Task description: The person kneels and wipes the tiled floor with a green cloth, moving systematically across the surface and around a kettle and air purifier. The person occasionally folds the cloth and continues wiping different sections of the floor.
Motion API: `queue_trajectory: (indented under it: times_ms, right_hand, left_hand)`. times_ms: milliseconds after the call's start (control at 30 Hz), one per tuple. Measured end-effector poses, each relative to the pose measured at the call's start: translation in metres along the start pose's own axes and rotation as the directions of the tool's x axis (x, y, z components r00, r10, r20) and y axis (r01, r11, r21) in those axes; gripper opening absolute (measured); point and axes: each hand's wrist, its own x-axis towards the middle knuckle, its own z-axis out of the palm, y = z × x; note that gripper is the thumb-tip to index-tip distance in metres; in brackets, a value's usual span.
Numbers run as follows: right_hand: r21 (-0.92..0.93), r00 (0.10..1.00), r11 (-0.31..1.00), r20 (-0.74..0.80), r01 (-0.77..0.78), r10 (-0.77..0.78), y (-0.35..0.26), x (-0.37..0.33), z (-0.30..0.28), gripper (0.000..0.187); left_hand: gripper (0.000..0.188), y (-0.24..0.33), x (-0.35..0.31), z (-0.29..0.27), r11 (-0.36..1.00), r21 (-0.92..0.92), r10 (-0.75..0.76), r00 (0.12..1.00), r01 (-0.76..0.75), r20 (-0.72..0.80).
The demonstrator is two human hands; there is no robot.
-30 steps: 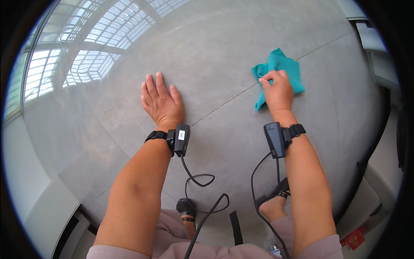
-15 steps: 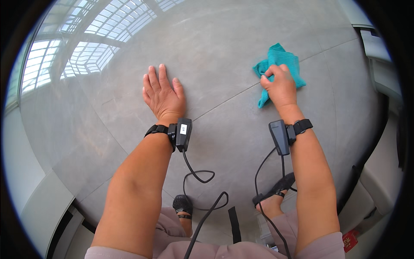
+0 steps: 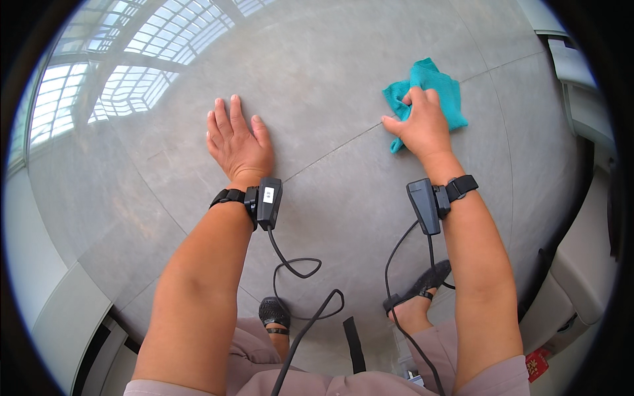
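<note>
A: Two feet in dark sandals, nearest the camera: one (image 3: 274,315), the other (image 3: 417,296). Cables hang from a black device strapped to each wrist, left (image 3: 265,201) and right (image 3: 424,206).

B: Next out?

A: Both forearms reach forward over a grey tiled surface (image 3: 343,218) with thin joint lines. It is glossy; a grid of window panes reflects at upper left.

B: Left hand?

A: The left hand (image 3: 238,145) lies flat, palm down, fingers spread and straight. It grips nothing, only presses on the tile.

B: Right hand?

A: The right hand (image 3: 422,125) sits farther out, fingers curled down over a teal cloth (image 3: 444,92). The cloth is pinned between palm and tile; its bunched folds stick out past the fingertips and to the right.

B: Handling estimate for the cloth?

A: Judged soft, light and limp. It crumples rather than keeping a shape, and it should slide easily on a surface this smooth. Not fragile. Best held at the gathered middle, where the hand sits, so loose corners do not trail.

B: Beyond that?

A: Pale furniture edges (image 3: 574,79) at the right rim, too distorted to identify.
</note>
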Motion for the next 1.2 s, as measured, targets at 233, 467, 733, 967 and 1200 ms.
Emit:
queue_trajectory:
  times_ms: [233, 467, 733, 967, 1200]
  right_hand:
    - [-0.019, 0.999, 0.999, -0.012, 0.039, -0.039, 0.001, 0.003, 0.005, 0.031]
    - [0.165, 0.984, 0.97, -0.054, 0.178, -0.171, 0.015, 0.005, 0.003, 0.018]
    - [0.343, 0.949, 0.885, -0.115, 0.316, -0.294, -0.028, -0.08, 0.051, 0.012]
    - [0.229, 0.876, 0.846, -0.132, 0.482, -0.464, -0.054, -0.11, 0.073, 0.026]
    - [0.121, 0.923, 0.985, -0.35, -0.123, 0.158, 0.147, -0.109, 0.018, 0.03]
  left_hand:
    - [0.052, 0.004, 0.0, -0.003, 1.0, -0.017, -0.005, 1.0, 0.005, -0.001]
    - [0.053, 0.001, 0.002, -0.001, 1.0, 0.005, -0.005, 1.0, 0.005, 0.012]
    - [0.053, -0.001, 0.002, 0.003, 1.0, 0.008, 0.007, 1.0, -0.007, -0.01]
    - [0.052, -0.005, 0.005, 0.006, 1.0, -0.004, 0.024, 0.999, -0.024, -0.043]
    - [0.053, -0.006, 0.009, 0.006, 0.997, -0.071, -0.016, 1.0, 0.016, 0.005]
